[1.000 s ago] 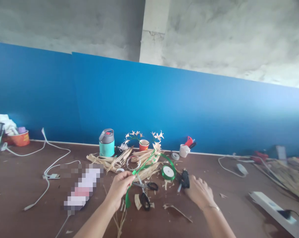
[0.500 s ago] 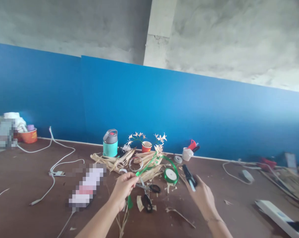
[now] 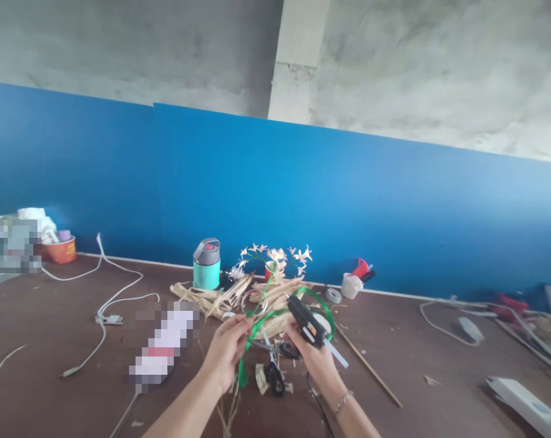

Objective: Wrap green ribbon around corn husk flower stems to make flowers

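My left hand (image 3: 227, 347) is closed in a pinch on a thin green flower stem (image 3: 267, 287), topped by pale flowers (image 3: 278, 258). Green ribbon (image 3: 267, 317) runs from the same fingers toward a ribbon spool (image 3: 323, 322), partly hidden behind my right hand. A tail of ribbon hangs below the left fingers. My right hand (image 3: 315, 359) grips a black hot glue gun (image 3: 308, 321), its nozzle pointing up and left, apart from the stem. A translucent glue stick (image 3: 337, 353) sticks out of its back. Under and between the hands lie black-handled scissors (image 3: 275, 377).
Dried husks (image 3: 207, 298) lie behind the hands, near a turquoise flask (image 3: 207, 267) and a red cup (image 3: 269, 272) with more flower sprays around it. A thin stick (image 3: 371, 371) lies at right. White cables (image 3: 103, 304), a tape roll (image 3: 333, 295) and a power strip (image 3: 524, 401) are around.
My right hand has swung left with the glue gun, bringing it close to my left hand and in front of the spool. The held flowers have shifted left and up, the stem now more upright.
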{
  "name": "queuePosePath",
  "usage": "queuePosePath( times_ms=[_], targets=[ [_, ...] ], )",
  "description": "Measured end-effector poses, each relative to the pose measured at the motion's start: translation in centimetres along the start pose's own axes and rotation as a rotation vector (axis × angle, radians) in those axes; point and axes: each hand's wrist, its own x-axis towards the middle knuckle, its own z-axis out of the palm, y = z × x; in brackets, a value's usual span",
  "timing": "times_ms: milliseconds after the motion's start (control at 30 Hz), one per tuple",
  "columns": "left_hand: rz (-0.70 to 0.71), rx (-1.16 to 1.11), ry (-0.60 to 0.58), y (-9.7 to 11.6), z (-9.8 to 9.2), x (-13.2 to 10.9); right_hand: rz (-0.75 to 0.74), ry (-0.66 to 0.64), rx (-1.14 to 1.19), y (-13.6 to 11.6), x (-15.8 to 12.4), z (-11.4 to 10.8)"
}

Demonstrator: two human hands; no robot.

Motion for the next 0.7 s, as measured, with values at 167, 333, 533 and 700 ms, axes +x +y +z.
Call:
queuePosePath(
  times_ms=[167, 333, 533, 700],
  targets=[
    [-0.038, -0.103, -0.014, 0.6, 0.3, -0.5, 0.056, -0.064, 0.010, 0.8, -0.6, 0.1],
    [-0.144, -0.299, -0.103, -0.2, 0.5, -0.6, 0.036, -0.178, -0.026, 1.1, -1.3, 0.7],
    [-0.014, -0.142, -0.056, -0.5, 0.1, 0.0, 0.040, -0.048, 0.021, 1.0, -0.6, 0.1],
    [0.050, 0.082, 0.023, -0.2, -0.3, 0.4, -0.024, -0.024, -0.036, 1.0, -0.7, -0.7]
  ],
)
